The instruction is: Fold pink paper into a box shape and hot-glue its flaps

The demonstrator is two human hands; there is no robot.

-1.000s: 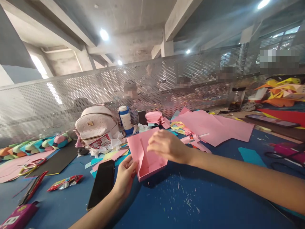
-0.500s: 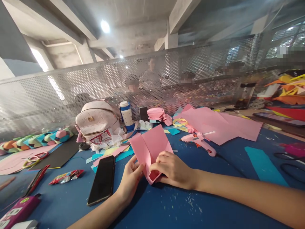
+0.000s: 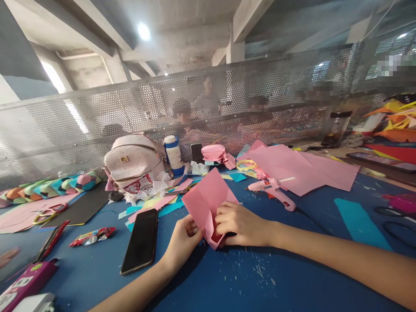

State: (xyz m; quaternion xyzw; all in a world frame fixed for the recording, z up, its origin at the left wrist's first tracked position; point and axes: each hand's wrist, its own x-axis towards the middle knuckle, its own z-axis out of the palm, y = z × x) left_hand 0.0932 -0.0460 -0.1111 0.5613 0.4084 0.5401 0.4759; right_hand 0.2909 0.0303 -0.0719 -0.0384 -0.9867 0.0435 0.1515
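A folded sheet of pink paper (image 3: 208, 197) stands tilted on the blue table (image 3: 234, 277), just in front of me. My left hand (image 3: 183, 242) pinches its lower left edge. My right hand (image 3: 242, 224) is closed on its lower right part, fingers curled over the fold, thumb underneath. A black phone (image 3: 140, 241) lies flat just left of my left hand. A pink glue gun (image 3: 271, 190) lies beyond my right hand.
A pale pink backpack (image 3: 131, 160), a blue-and-white bottle (image 3: 173, 154), paper scraps and large pink sheets (image 3: 302, 169) crowd the back. Scissors (image 3: 45, 213) and a candy wrapper (image 3: 92, 236) lie at left. A teal strip (image 3: 360, 223) lies right. A perforated metal screen (image 3: 81, 125) backs the table; people sit behind it.
My right hand came down from the paper's top to its lower fold and closed on it. The paper went from a flat open tray shape to a steeper, narrower fold.
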